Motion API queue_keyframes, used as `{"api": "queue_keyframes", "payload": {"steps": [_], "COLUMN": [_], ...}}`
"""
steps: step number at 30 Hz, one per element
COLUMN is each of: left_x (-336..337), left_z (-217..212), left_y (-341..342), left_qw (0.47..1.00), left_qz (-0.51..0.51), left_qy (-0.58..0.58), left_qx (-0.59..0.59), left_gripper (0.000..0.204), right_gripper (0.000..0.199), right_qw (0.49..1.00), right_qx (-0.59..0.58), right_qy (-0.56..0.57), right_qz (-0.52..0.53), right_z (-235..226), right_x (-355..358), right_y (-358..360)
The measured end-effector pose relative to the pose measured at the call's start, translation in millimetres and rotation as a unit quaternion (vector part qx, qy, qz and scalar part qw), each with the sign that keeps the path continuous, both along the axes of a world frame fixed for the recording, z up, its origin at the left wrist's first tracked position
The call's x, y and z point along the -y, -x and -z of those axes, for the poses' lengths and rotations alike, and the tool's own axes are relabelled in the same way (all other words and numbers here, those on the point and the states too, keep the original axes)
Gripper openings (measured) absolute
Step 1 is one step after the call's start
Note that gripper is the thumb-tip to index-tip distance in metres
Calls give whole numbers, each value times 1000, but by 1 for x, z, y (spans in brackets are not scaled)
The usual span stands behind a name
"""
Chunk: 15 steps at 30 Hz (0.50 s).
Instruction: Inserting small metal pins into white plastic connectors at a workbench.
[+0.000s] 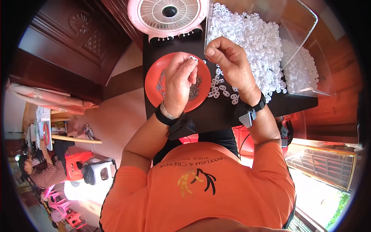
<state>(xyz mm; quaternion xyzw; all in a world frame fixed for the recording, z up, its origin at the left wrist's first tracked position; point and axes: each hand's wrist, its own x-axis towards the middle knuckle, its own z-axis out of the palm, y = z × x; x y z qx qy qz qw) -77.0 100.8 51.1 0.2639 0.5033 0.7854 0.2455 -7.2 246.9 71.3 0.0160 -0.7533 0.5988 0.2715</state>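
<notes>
Left hand (178,83): raised over the red plate, centre of the frame, fingers curled together and pinched on a small white plastic piece (193,58) at the fingertips.
Right hand (228,63): just right of the left hand, thumb and forefinger pressed together at the upper left of the hand; whether anything sits between them cannot be told.
White piece: held at the left fingertips, between the 2 hands, above the plate's upper edge.
Red plate (154,77): round, on the black table (216,114), holding a small heap of thin dark metal bits (195,89).
Loose white pieces (221,87): scattered on the table just right of the plate, under the right hand.
Clear bin (305,50): upper right of the frame, heaped with more white pieces.
Pink fan (169,13): top centre, behind the plate.
Wrists: a dark band on each.
</notes>
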Motion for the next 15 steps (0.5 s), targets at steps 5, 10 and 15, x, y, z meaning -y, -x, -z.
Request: {"api": "queue_keyframes", "payload": {"steps": [5, 10, 15], "left_x": [0, -2, 1], "left_z": [-1, 1, 2], "left_y": [4, 6, 5], "left_qw": [1000, 999, 998], "left_qz": [-8, 4, 4], "left_qy": [17, 16, 24], "left_qx": [-16, -42, -54], "left_gripper": [15, 15, 16], "right_gripper": [13, 13, 13], "right_qw": [1000, 998, 993], "right_qx": [0, 22, 18], "right_qy": [19, 55, 106], "right_qz": [10, -26, -57], "right_z": [11, 14, 13], "right_x": [4, 11, 11], "right_y": [10, 12, 12]}}
